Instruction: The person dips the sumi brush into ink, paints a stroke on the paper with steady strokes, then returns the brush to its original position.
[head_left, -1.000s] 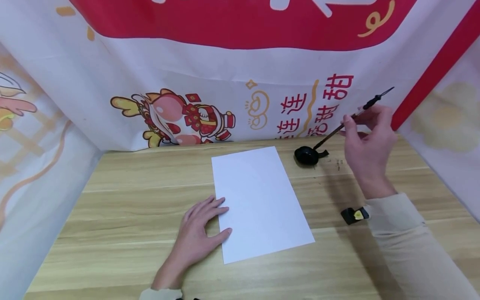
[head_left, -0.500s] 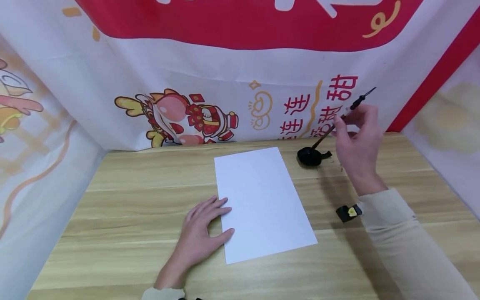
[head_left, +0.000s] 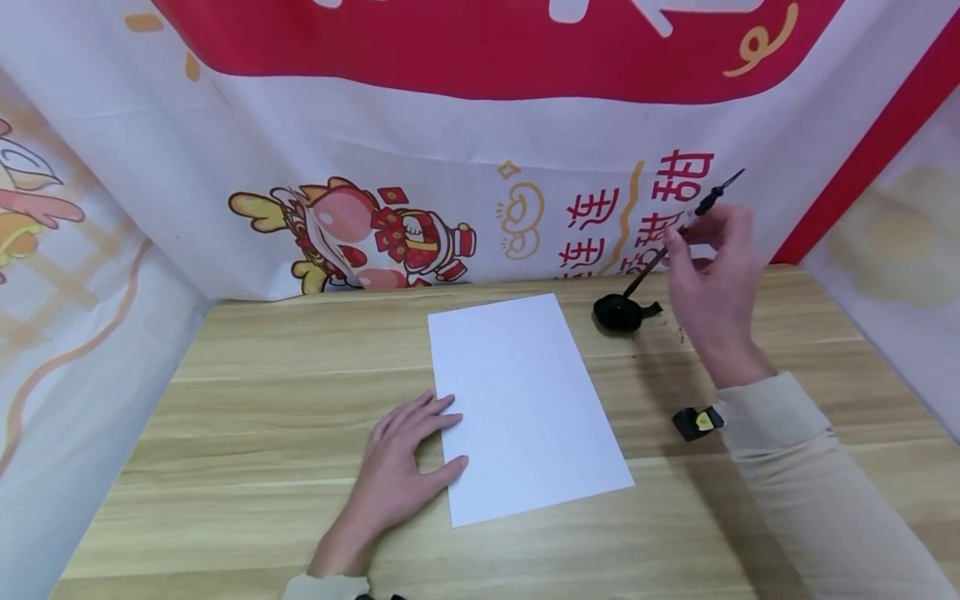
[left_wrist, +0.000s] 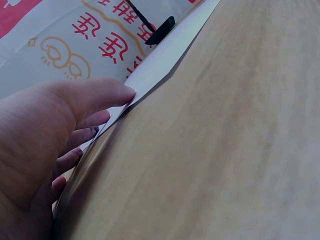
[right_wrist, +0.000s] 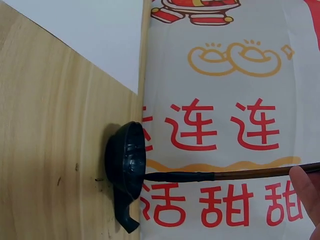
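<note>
My right hand [head_left: 716, 287] pinches the dark brown shaft of a calligraphy brush [head_left: 651, 268]. Tilted, the brush has its dark tip at the black ink dish [head_left: 617, 313], a small round vessel with a short handle. In the right wrist view the brush tip [right_wrist: 157, 176] meets the mouth of the dish [right_wrist: 125, 160]; how deep it goes is hard to tell. My left hand [head_left: 401, 475] lies with fingers spread, thumb and fingertips resting on the left edge of a blank white sheet of paper [head_left: 525, 408]. The left wrist view shows the thumb on the paper's edge [left_wrist: 160, 60].
The wooden table [head_left: 247, 433] bears a few dark specks [right_wrist: 76, 167] near the dish. A printed cloth [head_left: 420, 125] with red characters and a cartoon figure hangs behind it, and more cloth borders both sides. A black strap piece [head_left: 693, 423] sits at the right cuff.
The right hand and the brush's upper end have swung to the left, mostly in the first half second, while the tip stays at the dish. My left hand still rests on the paper.
</note>
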